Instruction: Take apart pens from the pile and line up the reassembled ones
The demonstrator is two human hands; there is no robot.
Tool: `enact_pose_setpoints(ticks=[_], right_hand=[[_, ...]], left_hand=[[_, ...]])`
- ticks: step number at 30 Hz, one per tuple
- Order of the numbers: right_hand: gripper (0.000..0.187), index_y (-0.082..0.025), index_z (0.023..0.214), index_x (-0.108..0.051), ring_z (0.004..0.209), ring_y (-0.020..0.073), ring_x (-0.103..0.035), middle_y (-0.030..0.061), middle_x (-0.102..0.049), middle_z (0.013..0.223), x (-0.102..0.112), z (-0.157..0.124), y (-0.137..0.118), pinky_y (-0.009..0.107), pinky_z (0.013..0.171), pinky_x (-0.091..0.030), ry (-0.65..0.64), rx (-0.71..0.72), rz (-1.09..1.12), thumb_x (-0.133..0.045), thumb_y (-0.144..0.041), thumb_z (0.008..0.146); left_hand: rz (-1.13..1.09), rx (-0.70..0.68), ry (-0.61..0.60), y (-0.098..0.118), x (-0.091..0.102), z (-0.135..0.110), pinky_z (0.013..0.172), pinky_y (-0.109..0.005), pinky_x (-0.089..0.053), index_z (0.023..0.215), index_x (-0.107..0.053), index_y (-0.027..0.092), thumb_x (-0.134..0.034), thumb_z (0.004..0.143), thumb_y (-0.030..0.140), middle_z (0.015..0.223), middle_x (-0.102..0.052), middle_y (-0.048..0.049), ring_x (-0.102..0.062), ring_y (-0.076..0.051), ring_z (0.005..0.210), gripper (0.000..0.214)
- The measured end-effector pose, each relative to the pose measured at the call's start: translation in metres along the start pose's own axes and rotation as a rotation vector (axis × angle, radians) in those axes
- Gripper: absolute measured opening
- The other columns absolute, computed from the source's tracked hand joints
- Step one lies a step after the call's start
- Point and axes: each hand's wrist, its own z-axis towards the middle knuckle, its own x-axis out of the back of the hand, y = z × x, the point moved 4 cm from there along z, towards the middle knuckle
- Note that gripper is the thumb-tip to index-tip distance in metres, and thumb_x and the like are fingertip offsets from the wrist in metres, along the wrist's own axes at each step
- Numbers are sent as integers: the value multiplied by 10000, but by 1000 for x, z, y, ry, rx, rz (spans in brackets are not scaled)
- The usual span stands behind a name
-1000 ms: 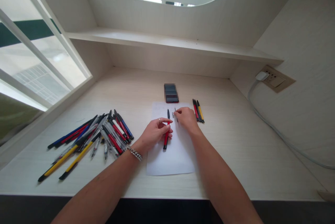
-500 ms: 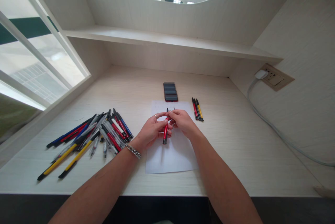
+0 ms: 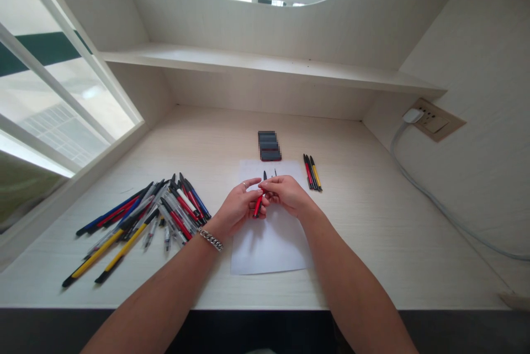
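Over the sheet of white paper [image 3: 271,243], a red pen [image 3: 258,206] is in my left hand [image 3: 238,204], its lower end slanting toward me and to the left. The fingers of my right hand [image 3: 285,193] are pinched at the pen's upper end, close against the left fingertips. Just past the fingertips shows a black pointed tip [image 3: 265,175]; whether it belongs to the held pen is unclear. Beyond the right fingers a thin dark tip [image 3: 275,172] sticks out, its rest hidden by that hand.
A loose pile of pens [image 3: 182,213], red, blue, yellow, black and clear, lies left of the paper. Right of it, a short row of pens [image 3: 312,173] lies side by side. A phone [image 3: 269,146] rests behind the paper. A white cable [image 3: 430,199] hangs from the wall socket [image 3: 436,120].
The red pen has tilted, its lower end moving left and up. My right fingertips have shifted slightly left along its upper end. The piles of pens have stayed put.
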Motion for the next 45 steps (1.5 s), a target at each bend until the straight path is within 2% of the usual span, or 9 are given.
enact_pose_setpoints(ticks=[5, 9, 15, 24, 32, 34, 37, 40, 45], right_hand=[[256, -114, 789, -702, 587, 110, -576, 64, -685, 726, 7, 0, -2, 249, 594, -465, 113, 26, -3, -774, -291, 617], [247, -147, 833, -696, 589, 105, -557, 36, -678, 738, 24, 4, -5, 255, 604, -462, 253, 113, -102, -736, -317, 658], [141, -195, 771, -718, 722, 180, -618, 48, -708, 767, 58, 6, -11, 289, 679, -433, 595, 192, -785, -626, -302, 773], [177, -205, 785, -751, 786, 236, -617, 109, -723, 834, 49, 11, -8, 322, 695, -393, 560, 196, -1100, -582, -248, 818], [241, -198, 887, -713, 794, 196, -614, 74, -713, 868, 55, 3, -19, 303, 728, -429, 634, 189, -896, -531, -351, 853], [251, -186, 851, -692, 714, 171, -599, 54, -699, 809, 52, -2, -24, 286, 669, -437, 580, 238, -755, -529, -377, 843], [211, -178, 804, -669, 640, 148, -582, 27, -670, 723, 34, -10, -29, 264, 604, -436, 310, 297, -587, -620, -382, 773], [187, -181, 812, -672, 679, 150, -606, 24, -678, 739, 12, -17, -30, 258, 611, -441, 91, 289, -586, -681, -349, 729], [148, -182, 759, -642, 688, 149, -616, 16, -670, 724, 5, -18, -29, 265, 631, -464, 53, 296, -577, -680, -323, 735]], left_hand=[[70, -2, -45, 0, -4, -3, 526, -272, -525, 1313, -410, 148, -657, 805, 230, 739, -673, -73, -626, -149, 559, 571], [107, -3, -53, 0, -5, -5, 570, -304, -545, 1290, -437, 156, -668, 806, 262, 766, -675, -78, -634, -155, 585, 546], [114, 4, -53, -4, -2, -2, 624, -343, -564, 1090, -560, 124, -685, 797, 297, 841, -683, -112, -646, -165, 629, 363], [104, -71, -36, -2, -1, 0, 700, -347, -546, 1019, -551, 124, -708, 784, 287, 856, -711, -128, -672, -189, 741, 327], [87, -152, 3, 1, -2, 0, 804, -406, -540, 1006, -547, 128, -746, 750, 319, 871, -727, -143, -688, -226, 862, 377], [88, -183, 32, 3, -1, 0, 814, -401, -539, 989, -560, 128, -753, 741, 330, 890, -727, -142, -683, -227, 891, 373], [112, -259, 75, 6, 2, 1, 816, -348, -531, 950, -608, 123, -758, 731, 344, 969, -718, -130, -667, -208, 926, 345], [124, -327, 96, 9, 6, 3, 815, -313, -517, 949, -652, 119, -765, 722, 344, 990, -710, -108, -660, -182, 897, 339], [106, -312, 132, 9, 9, 4, 799, -318, -510, 996, -680, 120, -798, 673, 352, 1007, -708, -117, -655, -196, 892, 415]])
